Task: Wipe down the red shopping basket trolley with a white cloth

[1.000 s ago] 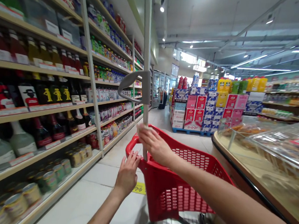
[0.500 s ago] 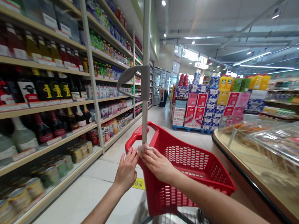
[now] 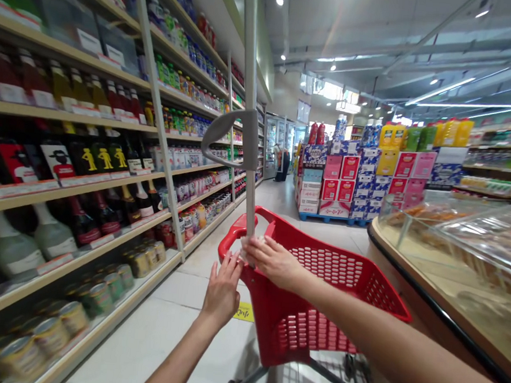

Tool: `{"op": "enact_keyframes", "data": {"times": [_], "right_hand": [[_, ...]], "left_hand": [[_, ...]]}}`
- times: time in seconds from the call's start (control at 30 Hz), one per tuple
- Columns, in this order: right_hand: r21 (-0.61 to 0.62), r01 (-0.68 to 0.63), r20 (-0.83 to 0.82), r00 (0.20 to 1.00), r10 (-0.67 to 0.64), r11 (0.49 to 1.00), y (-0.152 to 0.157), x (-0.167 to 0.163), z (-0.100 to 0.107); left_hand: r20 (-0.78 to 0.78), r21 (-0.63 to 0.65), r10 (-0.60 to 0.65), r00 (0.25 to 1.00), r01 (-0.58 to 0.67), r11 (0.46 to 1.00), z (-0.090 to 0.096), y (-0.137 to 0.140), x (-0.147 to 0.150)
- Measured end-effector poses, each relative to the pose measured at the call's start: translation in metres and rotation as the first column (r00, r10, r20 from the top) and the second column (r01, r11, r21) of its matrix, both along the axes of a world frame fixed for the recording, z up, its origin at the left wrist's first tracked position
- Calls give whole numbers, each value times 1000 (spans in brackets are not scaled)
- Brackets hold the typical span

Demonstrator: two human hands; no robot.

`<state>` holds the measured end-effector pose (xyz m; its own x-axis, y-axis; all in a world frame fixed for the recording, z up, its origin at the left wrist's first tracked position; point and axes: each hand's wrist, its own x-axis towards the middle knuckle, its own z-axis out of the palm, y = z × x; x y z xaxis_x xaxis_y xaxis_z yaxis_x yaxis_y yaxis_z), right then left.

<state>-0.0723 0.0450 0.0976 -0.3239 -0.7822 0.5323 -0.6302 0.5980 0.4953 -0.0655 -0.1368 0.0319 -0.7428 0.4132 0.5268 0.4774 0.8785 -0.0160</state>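
Observation:
A red plastic shopping cart [image 3: 285,341] stands in front of me, with a tall metal pole [image 3: 250,200] rising from its near end. On the pole sits a grey loop-shaped grip [image 3: 249,141]. My right hand [image 3: 276,265] presses a crumpled white tissue [image 3: 245,245] against the foot of the pole, its fingers curved over it. Just left and below, my left hand [image 3: 222,289] rests its extended fingertips at the red cart handle [image 3: 230,237], with nothing visible in it.
Shelves [image 3: 106,180] of bottles and cans line the left side. A glass-covered display counter [image 3: 445,248] runs close along the cart's right. Stacked drink cartons [image 3: 338,183] stand on a blue pallet ahead. A yellow floor sticker [image 3: 245,312] lies beside the cart.
My right hand has moved slightly up along the pole's foot with the tissue. The left hand stays by the handle, and the whole view has shifted a little.

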Motion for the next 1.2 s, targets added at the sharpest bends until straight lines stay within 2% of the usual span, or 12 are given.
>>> {"op": "enact_keyframes", "data": {"times": [0.13, 0.2, 0.27, 0.43, 0.5, 0.53, 0.73, 0.8, 0.9, 0.97, 1.1, 1.2], "right_hand": [[-170, 47, -61, 996, -58, 984, -8, -9, 59], [-186, 35, -35, 999, -42, 982, -10, -7, 63], [-153, 12, 30, 1000, -7, 988, -10, 1, 28], [-233, 134, 191, 977, -90, 963, -8, 40, -138], [-266, 146, 228, 970, -85, 953, -9, 54, -175], [-298, 152, 236, 968, -81, 942, -10, 58, -180], [-582, 177, 114, 984, -136, 794, -20, 50, -120], [-567, 196, 112, 981, -160, 800, -19, 49, -127], [-499, 240, 203, 966, -157, 833, -14, 58, -165], [-522, 258, 237, 960, -152, 813, -7, 64, -177], [-618, 263, 201, 964, -174, 741, 13, 63, -153], [-582, 285, 284, 949, -137, 762, 25, 62, -153]], "left_hand": [[-15, -10, 19, 1000, -19, 1000, 2, 1, 1], [-18, -23, 18, 1000, -19, 1000, 2, 1, 2], [-20, -30, 15, 1000, -16, 999, 2, 0, 2], [-40, -32, 11, 999, -12, 999, 1, -1, 5], [-48, -42, 16, 999, -18, 999, 2, -1, 7], [-50, -50, 19, 999, -22, 999, 2, -1, 7], [-59, -78, 35, 998, -40, 996, 2, 0, 6], [-65, -96, 44, 997, -50, 994, 3, 0, 5], [-75, -128, 50, 996, -59, 990, 4, 0, 6], [-86, -137, 55, 995, -66, 988, 4, 2, 7], [-108, -122, 74, 991, -87, 989, 3, 6, 8], [-105, -98, 86, 991, -96, 991, 4, 7, 6]]}}
